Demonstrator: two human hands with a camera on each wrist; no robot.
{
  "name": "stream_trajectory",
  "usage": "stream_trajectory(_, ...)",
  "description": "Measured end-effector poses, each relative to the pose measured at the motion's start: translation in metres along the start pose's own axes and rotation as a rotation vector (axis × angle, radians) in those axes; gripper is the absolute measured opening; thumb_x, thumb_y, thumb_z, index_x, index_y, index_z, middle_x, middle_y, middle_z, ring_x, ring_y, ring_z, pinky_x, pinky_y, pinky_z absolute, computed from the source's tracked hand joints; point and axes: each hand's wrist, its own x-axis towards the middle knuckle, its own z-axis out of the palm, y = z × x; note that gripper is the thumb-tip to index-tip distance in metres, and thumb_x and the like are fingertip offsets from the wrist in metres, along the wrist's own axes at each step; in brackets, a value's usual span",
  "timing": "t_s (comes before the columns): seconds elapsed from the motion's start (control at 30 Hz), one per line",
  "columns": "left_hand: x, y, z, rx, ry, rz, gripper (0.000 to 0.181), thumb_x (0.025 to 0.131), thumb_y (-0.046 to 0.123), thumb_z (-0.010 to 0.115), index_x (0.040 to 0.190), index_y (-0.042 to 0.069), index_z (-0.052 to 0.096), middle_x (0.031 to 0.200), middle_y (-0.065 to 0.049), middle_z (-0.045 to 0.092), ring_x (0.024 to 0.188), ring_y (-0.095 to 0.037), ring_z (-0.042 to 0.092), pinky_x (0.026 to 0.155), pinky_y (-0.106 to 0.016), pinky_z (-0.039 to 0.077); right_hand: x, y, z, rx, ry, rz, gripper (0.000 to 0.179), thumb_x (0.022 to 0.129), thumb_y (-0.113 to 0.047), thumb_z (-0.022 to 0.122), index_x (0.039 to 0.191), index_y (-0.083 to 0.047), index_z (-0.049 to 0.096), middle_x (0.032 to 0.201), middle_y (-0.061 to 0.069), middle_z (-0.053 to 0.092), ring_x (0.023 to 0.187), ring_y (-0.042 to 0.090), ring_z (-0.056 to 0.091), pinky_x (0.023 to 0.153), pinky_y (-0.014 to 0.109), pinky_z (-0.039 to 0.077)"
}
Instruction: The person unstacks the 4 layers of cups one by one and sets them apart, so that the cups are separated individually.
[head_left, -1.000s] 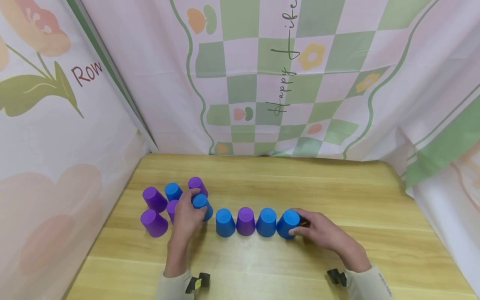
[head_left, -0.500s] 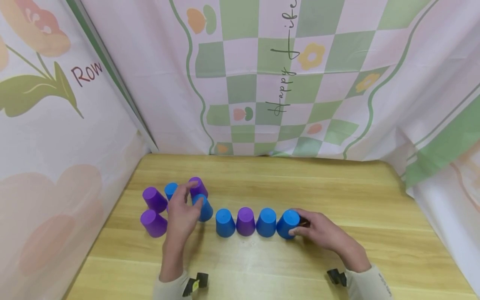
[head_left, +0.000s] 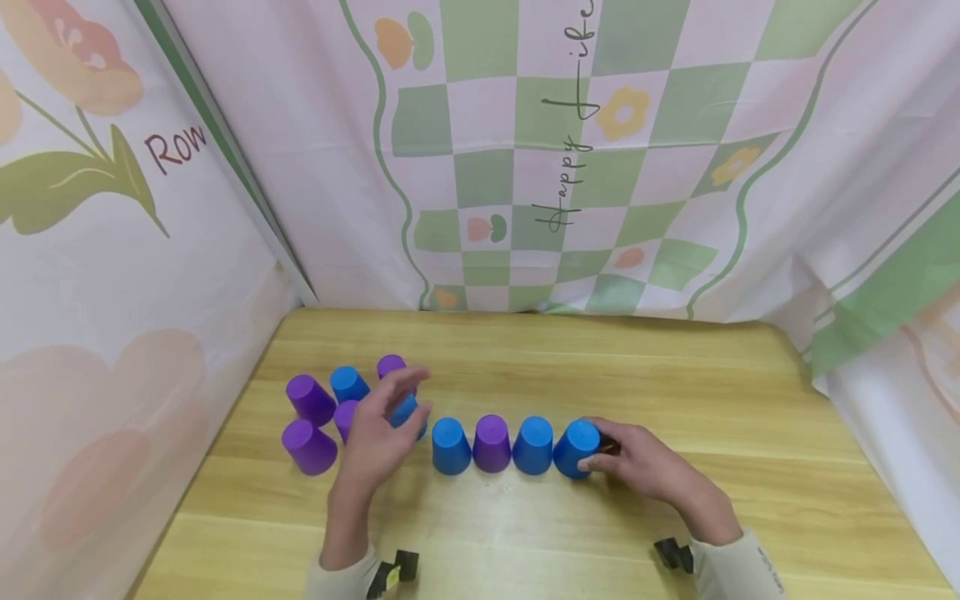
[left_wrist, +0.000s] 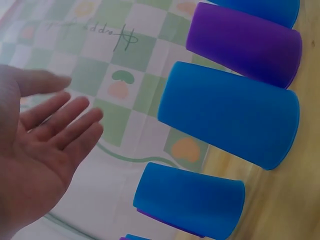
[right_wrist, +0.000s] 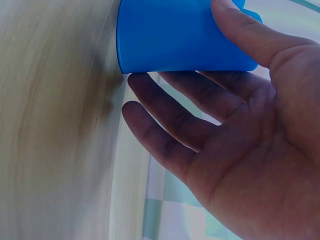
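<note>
Upside-down cups stand on a wooden table. At the right end of a row, my right hand (head_left: 645,464) holds a blue cup (head_left: 574,450), thumb on its near side and fingers along its right side. Leftward in that row come a blue cup (head_left: 533,447), a purple cup (head_left: 492,446) and another blue cup (head_left: 451,450). My left hand (head_left: 375,433) hovers empty with fingers apart, partly hiding a blue cup (head_left: 405,411) beyond it. In the left wrist view its palm and loosely bent fingers (left_wrist: 75,125) are apart from the cups.
Left of my left hand are two purple cups (head_left: 310,447), a blue cup (head_left: 348,383) and a partly covered purple cup (head_left: 345,415). Farther back stands another purple cup (head_left: 391,365). A patterned curtain (head_left: 480,275) borders the table (head_left: 570,358) at the back.
The left hand has let go of the blue cup, drawn back leftward, then moved right again above it with fingers spread. The right hand and the row stay put.
</note>
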Motion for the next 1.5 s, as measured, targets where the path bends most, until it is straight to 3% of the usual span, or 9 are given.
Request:
stream_trajectory(0.1, -0.002, -0.001, 0.003, 0.003, -0.091, -0.030, 0.046, 0.096, 0.010, 0.077, 0.140, 0.013, 0.064, 0.141, -0.007, 0.066, 0.137, -0.034, 0.060, 0.117, -0.051, 0.048, 0.000, -0.001, 0.000, 0.006, -0.004, -0.004, 0.040, 0.100, -0.036, 0.072, 0.133, -0.014, 0.065, 0.115, 0.000, 0.072, 0.101, 0.019, 0.065, 0.084, 0.027, 0.059)
stream_trajectory(0.23, -0.003, -0.001, 0.007, 0.053, -0.201, -0.119, 0.058, 0.092, 0.014, 0.082, 0.146, 0.015, 0.061, 0.149, -0.004, 0.061, 0.142, -0.038, 0.054, 0.119, -0.058, 0.044, 0.000, 0.000, 0.000, 0.016, -0.010, -0.010, 0.040, 0.100, -0.035, 0.072, 0.133, -0.014, 0.065, 0.115, 0.001, 0.072, 0.101, 0.021, 0.065, 0.083, 0.026, 0.059)
stream_trajectory(0.37, -0.003, -0.002, 0.010, 0.126, -0.285, -0.203, 0.069, 0.090, 0.017, 0.085, 0.152, 0.018, 0.055, 0.156, -0.003, 0.055, 0.146, -0.039, 0.049, 0.120, -0.061, 0.041, 0.000, 0.000, 0.000, 0.024, -0.012, -0.012, 0.040, 0.100, -0.035, 0.072, 0.133, -0.014, 0.065, 0.115, 0.001, 0.072, 0.101, 0.021, 0.065, 0.082, 0.026, 0.059)
stream_trajectory(0.5, -0.004, -0.003, 0.012, 0.140, -0.341, -0.241, 0.077, 0.088, 0.019, 0.087, 0.156, 0.019, 0.050, 0.160, -0.006, 0.051, 0.150, -0.037, 0.044, 0.122, -0.062, 0.038, 0.000, 0.000, 0.000, 0.025, -0.011, -0.012, 0.040, 0.100, -0.035, 0.072, 0.133, -0.013, 0.065, 0.115, 0.001, 0.072, 0.101, 0.022, 0.065, 0.082, 0.026, 0.059)
stream_trajectory(1.23, -0.008, -0.012, 0.022, 0.218, -0.419, -0.263, 0.066, 0.090, 0.015, 0.083, 0.150, 0.012, 0.056, 0.150, -0.014, 0.060, 0.140, -0.040, 0.054, 0.115, -0.062, 0.046, 0.001, 0.002, 0.001, -0.016, 0.007, -0.025, 0.041, 0.100, -0.036, 0.072, 0.134, -0.014, 0.065, 0.116, 0.000, 0.073, 0.104, 0.019, 0.066, 0.086, 0.027, 0.059)
stream_trajectory(1.5, -0.009, -0.014, 0.023, 0.237, -0.407, -0.267, 0.060, 0.091, 0.007, 0.080, 0.147, 0.013, 0.058, 0.145, -0.015, 0.063, 0.137, -0.040, 0.057, 0.113, -0.061, 0.049, 0.001, 0.001, 0.002, -0.016, 0.009, -0.016, 0.041, 0.100, -0.037, 0.072, 0.134, -0.015, 0.066, 0.116, -0.001, 0.073, 0.103, 0.017, 0.066, 0.085, 0.027, 0.059)
